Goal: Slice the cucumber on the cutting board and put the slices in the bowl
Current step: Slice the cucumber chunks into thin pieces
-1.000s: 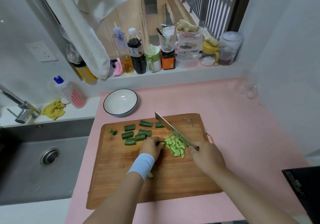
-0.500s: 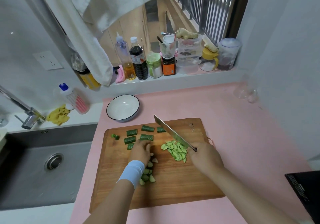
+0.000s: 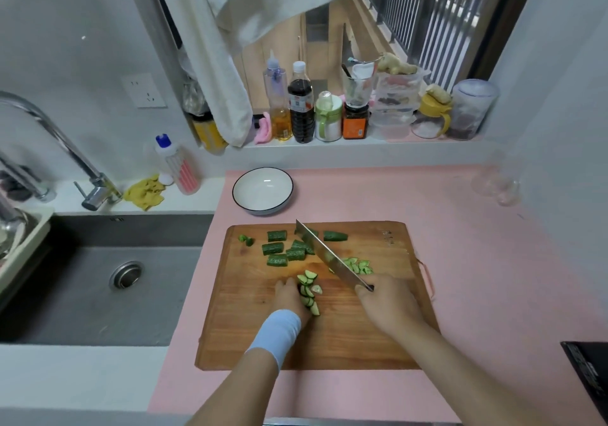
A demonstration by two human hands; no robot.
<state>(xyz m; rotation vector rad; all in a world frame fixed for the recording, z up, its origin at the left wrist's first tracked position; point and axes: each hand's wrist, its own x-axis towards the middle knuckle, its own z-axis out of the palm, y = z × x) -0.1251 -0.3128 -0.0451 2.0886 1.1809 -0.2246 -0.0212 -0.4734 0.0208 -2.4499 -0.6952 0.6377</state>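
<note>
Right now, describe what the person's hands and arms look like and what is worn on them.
The left hand is bare, with a pale blue wristband fitted snugly round its wrist. The right hand is bare too, with nothing on its wrist. No gloves show, and no sleeve covers the left forearm or the right forearm.

Wooden cutting board (image 3: 362, 343) lies flat, long side facing the person. Dark green cucumber chunks (image 3: 276, 248) sit scattered on its far-left part, with 2 small end bits (image 3: 246, 239) near the far-left corner. Thin half-moon slices are in 2 groups: row (image 3: 309, 289) mid-board, pile (image 3: 358, 266) just right of the knife (image 3: 329, 256). Blade slants diagonally, tip over the chunks. White dark-rimmed bowl (image 3: 262, 190) stands upright just beyond the board's far edge.
</note>
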